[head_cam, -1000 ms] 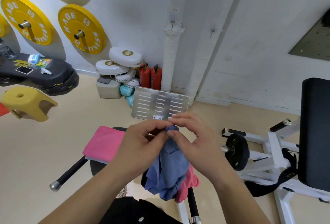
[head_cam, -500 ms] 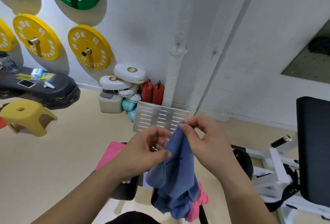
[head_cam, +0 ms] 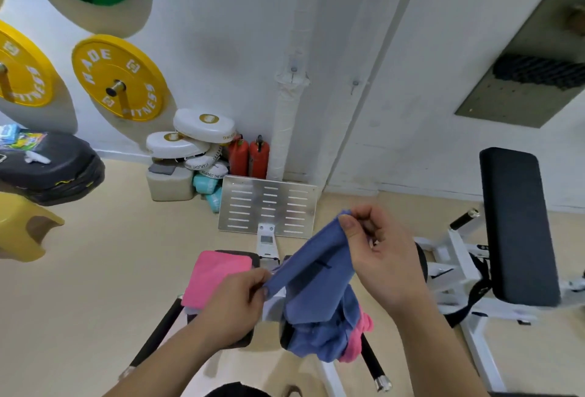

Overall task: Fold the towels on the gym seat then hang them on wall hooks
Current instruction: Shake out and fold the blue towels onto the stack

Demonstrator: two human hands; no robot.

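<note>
A blue towel (head_cam: 316,295) hangs between both hands above the gym seat. My right hand (head_cam: 384,256) pinches its upper corner, raised higher. My left hand (head_cam: 235,301) pinches the lower left edge, so the top edge runs stretched on a slant. The rest of the blue towel droops in a bunch onto the seat's right pad. A folded pink towel (head_cam: 215,279) lies on the black seat pad (head_cam: 243,338) to the left. Another pink towel (head_cam: 356,338) peeks out crumpled under the blue one. Two small wall hooks (head_cam: 294,68) (head_cam: 355,83) sit on the white wall ahead.
A slotted metal footplate (head_cam: 269,207) stands past the seat. A black padded bench back (head_cam: 519,225) on a white frame is at the right. Yellow weight plates (head_cam: 118,77) and a green weight plate hang on the left wall; white pads, red extinguishers (head_cam: 250,156) and a yellow stool (head_cam: 22,229) sit on the floor.
My hands have drawn apart, the left dropping down-left and the right holding high, spreading the blue towel's edge out. The camera view has tilted upward toward the wall.
</note>
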